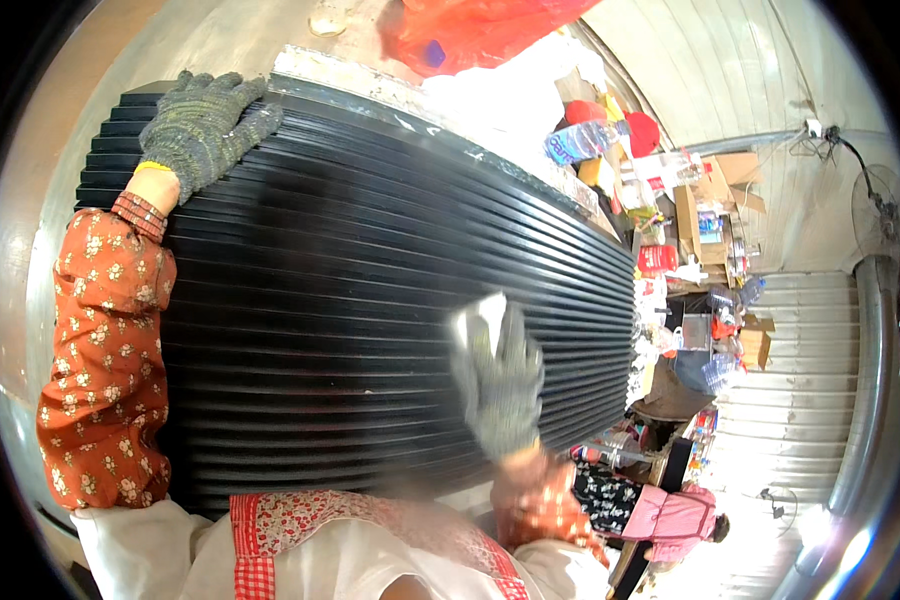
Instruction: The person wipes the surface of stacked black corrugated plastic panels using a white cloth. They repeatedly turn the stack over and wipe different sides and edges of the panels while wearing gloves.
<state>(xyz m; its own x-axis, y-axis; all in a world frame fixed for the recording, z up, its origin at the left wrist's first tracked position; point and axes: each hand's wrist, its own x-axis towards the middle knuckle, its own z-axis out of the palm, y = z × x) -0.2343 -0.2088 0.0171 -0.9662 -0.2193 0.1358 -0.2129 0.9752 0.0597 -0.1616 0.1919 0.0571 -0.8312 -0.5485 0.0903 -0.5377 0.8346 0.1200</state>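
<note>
1. At the lower edge, a white cloth garment with red-and-white patterned trim [255, 535] is worn over orange-red floral sleeves [110, 350]
2. A small, white, soft-looking pad [482, 322] is held by the right hand [503, 385], in a grey knitted glove; it is clamped under the fingers, which are blurred, so the firmness cannot be told
3. Beneath both hands, long, glossy black, parallel strips [370, 290] are spread in front of the body, with the pad placed over their right part
4. The strips' far left end is covered by the left hand [205, 135], in a grey-green knitted glove, laid flat, fingers slightly apart, nothing clamped
5. Beyond, a crumpled, translucent red plastic bag [490, 35] and a clear plastic bottle with a blue label [582, 142] are seen
6. At far right, a pink top is worn by another person [675, 515]
</note>
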